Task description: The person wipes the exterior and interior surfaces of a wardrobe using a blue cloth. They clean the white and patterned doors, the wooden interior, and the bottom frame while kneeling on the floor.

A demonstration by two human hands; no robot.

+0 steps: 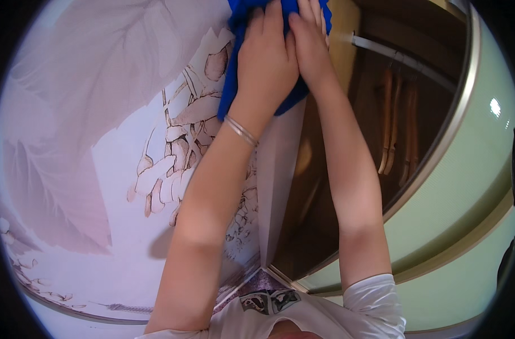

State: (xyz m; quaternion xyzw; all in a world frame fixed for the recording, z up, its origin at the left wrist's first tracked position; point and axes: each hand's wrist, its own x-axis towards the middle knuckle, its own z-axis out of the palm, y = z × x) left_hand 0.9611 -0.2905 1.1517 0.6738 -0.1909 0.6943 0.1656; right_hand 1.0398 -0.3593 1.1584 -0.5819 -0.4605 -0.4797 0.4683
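Observation:
A blue cloth (228,91) lies against the edge where the patterned wall meets the open wardrobe, at the top of the head view. My left hand (268,55), with bracelets at its wrist, rests on the cloth with fingers stretched upward and nearly together. Beside it, touching near the thumbs, my right hand (312,46) also presses on the cloth. The fingertips of both hands are partly cut off by the picture's top edge, and neither hand's palm shows. Whether the fingers pinch the fabric cannot be seen.
On the left is a wall (126,169) with a leaf and flower print. The open wardrobe on the right has a rail (410,63) with several wooden hangers (391,123). A pale green sliding door (456,190) with a metal edge stands at the far right.

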